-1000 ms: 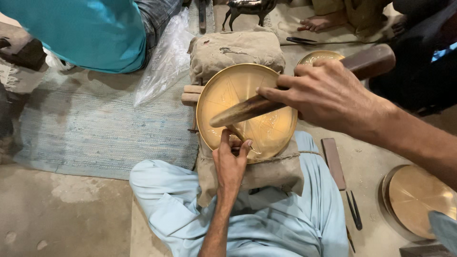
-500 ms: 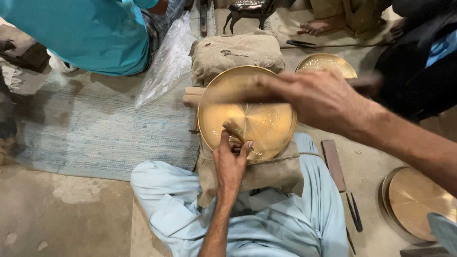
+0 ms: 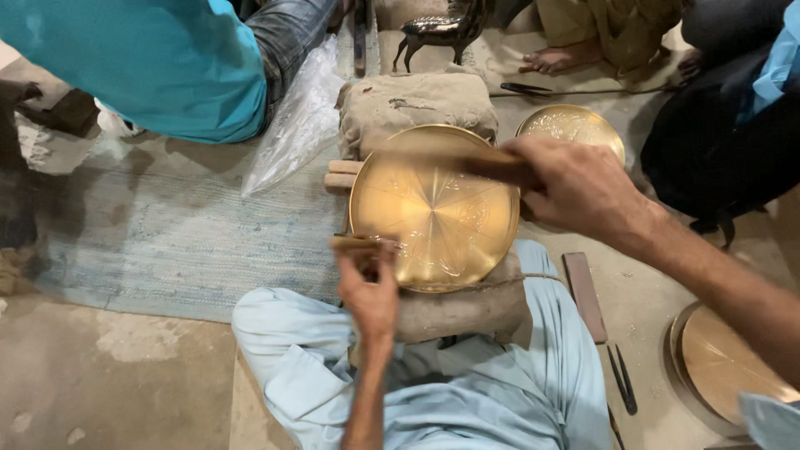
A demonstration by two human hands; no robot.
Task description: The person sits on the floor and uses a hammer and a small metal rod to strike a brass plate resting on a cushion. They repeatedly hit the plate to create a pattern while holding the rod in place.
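Resting on a sandbag-like cloth cushion (image 3: 417, 104) between the person's knees, a round brass plate (image 3: 433, 208) lies flat with fine lines radiating from its centre and engraved patterns near its rim. The left hand (image 3: 371, 292) is clenched around a short chisel-like tool (image 3: 358, 243), whose tip meets the plate's lower left edge. The right hand (image 3: 575, 187) is closed around the handle of a wooden mallet (image 3: 450, 158), which shows as a blur across the upper part of the plate, so its exact position over the brass cannot be told. A second cushion (image 3: 467, 304) sits under the plate's near edge, touching the person's pale blue trousers (image 3: 500, 408). Just behind the right hand, a second engraved brass plate (image 3: 571, 125) lies on the floor, and a third brass disc (image 3: 725, 367) lies at the right, well apart from the work. A flat brown bar (image 3: 583, 296) and a dark pair of tweezers (image 3: 621, 379) lie on the floor beside the right knee. A woven grey-blue mat (image 3: 167, 242) covers the floor at left, with a crumpled clear plastic bag (image 3: 296, 125) on it. Another person in a teal shirt (image 3: 158, 58) and jeans sits at the upper left, and a small dark animal figurine (image 3: 442, 29) stands beyond the far cushion.
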